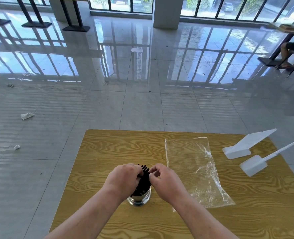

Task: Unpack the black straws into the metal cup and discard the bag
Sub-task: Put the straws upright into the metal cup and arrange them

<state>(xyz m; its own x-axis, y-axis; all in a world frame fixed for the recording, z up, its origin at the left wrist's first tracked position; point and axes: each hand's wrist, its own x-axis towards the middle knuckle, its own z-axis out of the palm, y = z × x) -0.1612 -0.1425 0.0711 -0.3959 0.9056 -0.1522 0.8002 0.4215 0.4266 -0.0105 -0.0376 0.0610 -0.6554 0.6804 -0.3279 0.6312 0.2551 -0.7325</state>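
A bundle of black straws (144, 178) stands upright in the shiny metal cup (140, 198) on the wooden table (108, 152). My left hand (124, 178) wraps the bundle from the left, fingers curled on it. From the right, my right hand (163, 178) pinches the straws near their tops. The clear plastic bag (194, 168) lies flat and empty on the table, to the right of the cup, apart from both hands.
Two white plastic scoops (242, 145) (256, 163) lie at the table's right edge. Scraps of paper (27, 116) litter the tiled floor on the left. A seated person's legs (291, 54) show far right, beside another table.
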